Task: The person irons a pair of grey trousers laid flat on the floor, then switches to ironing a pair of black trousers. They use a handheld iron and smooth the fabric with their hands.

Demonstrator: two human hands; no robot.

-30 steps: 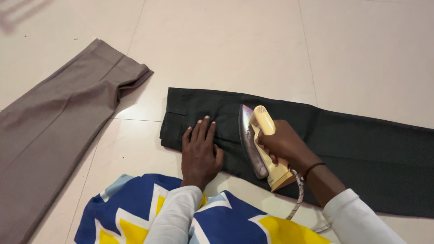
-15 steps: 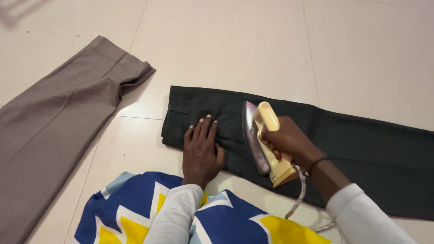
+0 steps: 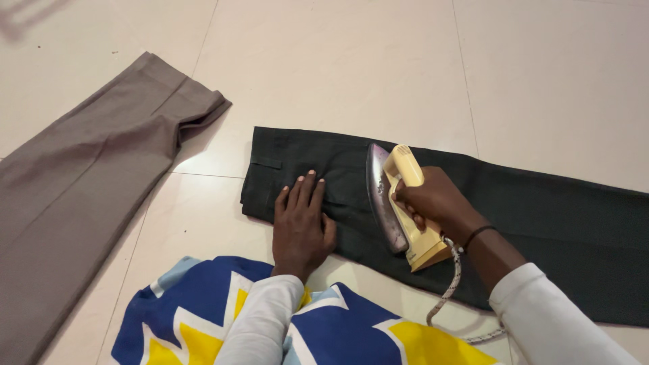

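- The right hand (image 3: 433, 199) is wrapped around the handle of a pale yellow clothes iron (image 3: 405, 206), fingers closed on it.
- The iron is tipped on its side, so its metal soleplate (image 3: 382, 197) faces left toward the other hand; its lower edge rests on the cloth.
- A braided cord (image 3: 447, 287) leaves the back of the iron and runs down toward the lower edge of the view.
- The left hand (image 3: 301, 223) lies flat, palm down and fingers loosely spread, pressing on the dark green trousers (image 3: 541, 216); it grips nothing.
- The dark green trousers lie flat on the tiled floor (image 3: 338, 61), stretching from the middle of the view to the right edge, with the left end just beyond the left hand.
- The 2 hands are near each other on the same part of the cloth, with the iron between them.
- Grey-brown trousers (image 3: 88, 176) lie on the floor to the left, well apart from the dark pair.
- A blue, yellow and white patterned cloth (image 3: 203, 318) lies below the left forearm.
- Both arms wear white sleeves (image 3: 260, 321).
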